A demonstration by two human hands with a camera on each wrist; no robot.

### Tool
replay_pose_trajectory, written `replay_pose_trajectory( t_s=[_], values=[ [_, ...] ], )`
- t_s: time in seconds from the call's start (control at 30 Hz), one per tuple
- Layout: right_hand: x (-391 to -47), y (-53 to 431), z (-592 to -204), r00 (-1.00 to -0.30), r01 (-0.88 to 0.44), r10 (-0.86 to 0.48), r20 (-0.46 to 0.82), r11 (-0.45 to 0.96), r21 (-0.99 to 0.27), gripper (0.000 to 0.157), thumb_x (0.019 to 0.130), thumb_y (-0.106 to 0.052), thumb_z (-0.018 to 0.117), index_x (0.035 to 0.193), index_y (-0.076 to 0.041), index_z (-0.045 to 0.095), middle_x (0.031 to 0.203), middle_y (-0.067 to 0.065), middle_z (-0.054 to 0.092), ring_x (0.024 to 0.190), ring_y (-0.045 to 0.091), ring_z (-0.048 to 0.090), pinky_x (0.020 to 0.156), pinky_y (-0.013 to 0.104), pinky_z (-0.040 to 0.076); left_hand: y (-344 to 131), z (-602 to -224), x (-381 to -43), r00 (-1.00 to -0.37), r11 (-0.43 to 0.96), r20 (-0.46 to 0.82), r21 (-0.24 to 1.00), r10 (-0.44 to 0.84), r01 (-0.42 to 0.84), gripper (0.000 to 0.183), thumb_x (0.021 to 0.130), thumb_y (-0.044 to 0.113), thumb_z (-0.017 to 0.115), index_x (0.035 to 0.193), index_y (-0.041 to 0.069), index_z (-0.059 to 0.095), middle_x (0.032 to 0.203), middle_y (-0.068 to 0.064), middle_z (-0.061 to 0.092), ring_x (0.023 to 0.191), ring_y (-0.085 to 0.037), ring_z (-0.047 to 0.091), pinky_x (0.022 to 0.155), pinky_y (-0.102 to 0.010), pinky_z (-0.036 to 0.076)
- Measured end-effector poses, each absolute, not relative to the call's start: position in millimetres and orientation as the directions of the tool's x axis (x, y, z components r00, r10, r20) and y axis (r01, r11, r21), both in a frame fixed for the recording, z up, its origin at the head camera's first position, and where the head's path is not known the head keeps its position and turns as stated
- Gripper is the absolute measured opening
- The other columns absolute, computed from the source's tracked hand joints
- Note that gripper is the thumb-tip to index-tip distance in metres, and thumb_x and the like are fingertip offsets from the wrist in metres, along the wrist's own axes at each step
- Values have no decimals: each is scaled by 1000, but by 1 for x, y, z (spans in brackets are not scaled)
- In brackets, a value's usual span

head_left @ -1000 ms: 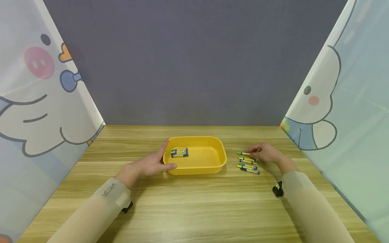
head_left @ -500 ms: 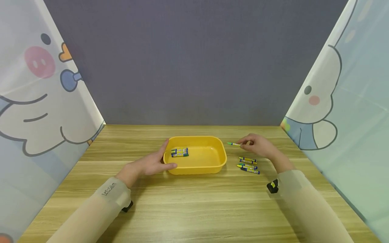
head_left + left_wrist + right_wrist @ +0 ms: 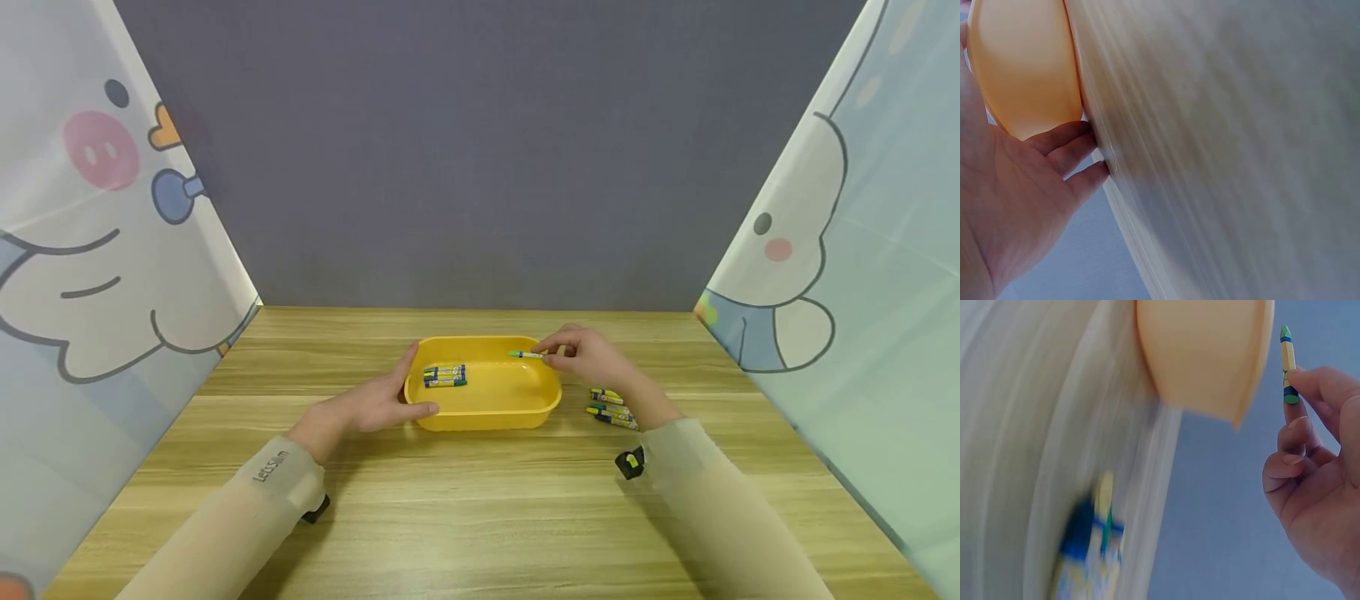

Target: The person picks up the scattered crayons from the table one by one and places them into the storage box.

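A yellow plastic tray [image 3: 495, 422] sits on the table, with several crayons [image 3: 446, 377] lying side by side at its left end. My left hand [image 3: 371, 404] holds that end, thumb at the front rim and fingers along the outside wall; the left wrist view shows the lower fingertips down at the tabletop. My right hand [image 3: 588, 354] pinches a light green crayon [image 3: 1288, 359] near its flat end between thumb and fingers, tip pointing left. In the head view this crayon [image 3: 525, 355] overlaps the tray's back right part, and the right wrist view shows it raised above the rim.
Several more crayons [image 3: 611, 410] lie on the wooden table [image 3: 480, 500] right of the tray, partly behind my right wrist. A dark grey panel [image 3: 480, 167] stands along the back edge, with cartoon-printed curtains [image 3: 885, 333] on both sides.
My right hand has lifted the light green crayon from the group on the right and carried it left to the tray's right end. The left hand and tray stay in place.
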State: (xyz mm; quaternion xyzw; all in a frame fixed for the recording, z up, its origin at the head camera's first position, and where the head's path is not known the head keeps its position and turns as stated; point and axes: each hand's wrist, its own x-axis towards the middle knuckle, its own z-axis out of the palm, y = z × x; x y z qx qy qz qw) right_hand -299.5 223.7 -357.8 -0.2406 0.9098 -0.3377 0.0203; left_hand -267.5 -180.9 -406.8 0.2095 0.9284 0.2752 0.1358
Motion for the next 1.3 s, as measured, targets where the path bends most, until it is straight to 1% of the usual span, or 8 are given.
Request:
replay_pose_trajectory(
  t_s=[0.2, 0.33, 0.5, 0.7, 0.97, 1.03, 1.13, 1.3],
  values=[
    [-296, 186, -364, -865, -443, -488, 121, 626, -642, 22, 108, -20, 71, 125, -20, 84, 113, 5, 69, 80, 20, 51, 72, 35, 47, -181, -407, -268, -876, 751, -131, 583, 464, 311, 126, 99, 77, 63, 175, 23, -22, 177, -32, 28, 155, -45, 48, 129, -63, 36],
    [-294, 161, -372, -867, -436, -485, 114, 628, -644, 22, 108, -19, 70, 125, -18, 84, 111, 5, 68, 77, 18, 50, 71, 33, 45, -180, -407, -268, -877, 746, -131, 592, 462, 304, 126, 99, 76, 64, 175, 23, -22, 177, -32, 27, 156, -47, 45, 129, -64, 35],
    [-291, 131, -383, -871, -430, -479, 112, 630, -647, 23, 109, -21, 68, 124, -19, 84, 114, 3, 69, 74, 16, 53, 70, 32, 48, -180, -407, -268, -877, 743, -128, 595, 463, 305, 126, 99, 76, 64, 175, 22, -21, 177, -31, 27, 157, -46, 45, 130, -63, 35],
    [-287, 99, -390, -891, -400, -440, 116, 634, -661, 21, 108, -21, 69, 122, -21, 85, 115, 2, 72, 83, 16, 57, 75, 32, 51, -178, -407, -267, -881, 751, -136, 591, 453, 294, 126, 98, 79, 63, 175, 25, -21, 178, -28, 28, 157, -45, 45, 129, -62, 36],
    [-289, 78, -397, -911, -356, -397, 116, 612, -706, 21, 109, -19, 68, 121, -19, 85, 119, 6, 69, 87, 19, 58, 74, 31, 51, -179, -407, -267, -873, 737, -127, 600, 471, 310, 125, 100, 75, 63, 175, 21, -20, 175, -31, 32, 152, -44, 51, 126, -62, 40],
    [-290, 77, -399, -915, -342, -390, 103, 614, -711, 21, 109, -17, 68, 121, -18, 85, 119, 6, 69, 90, 20, 59, 77, 33, 52, -180, -408, -267, -871, 736, -127, 600, 475, 314, 125, 100, 75, 63, 175, 19, -20, 175, -32, 33, 152, -43, 52, 126, -62, 40],
    [-292, 76, -401, -916, -338, -391, 89, 635, -694, 20, 108, -14, 69, 119, -17, 86, 118, 5, 70, 100, 20, 60, 87, 38, 54, -181, -409, -268, -870, 735, -130, 601, 476, 313, 125, 100, 75, 63, 175, 18, -19, 174, -32, 35, 152, -43, 52, 126, -62, 41],
    [-295, 75, -403, -909, -344, -413, 52, 675, -653, 21, 106, -11, 70, 117, -17, 86, 117, 3, 75, 109, 21, 64, 100, 45, 54, -181, -409, -268, -873, 731, -125, 609, 472, 308, 126, 100, 75, 64, 175, 21, -20, 174, -31, 35, 149, -41, 54, 125, -61, 42]
  ],
)
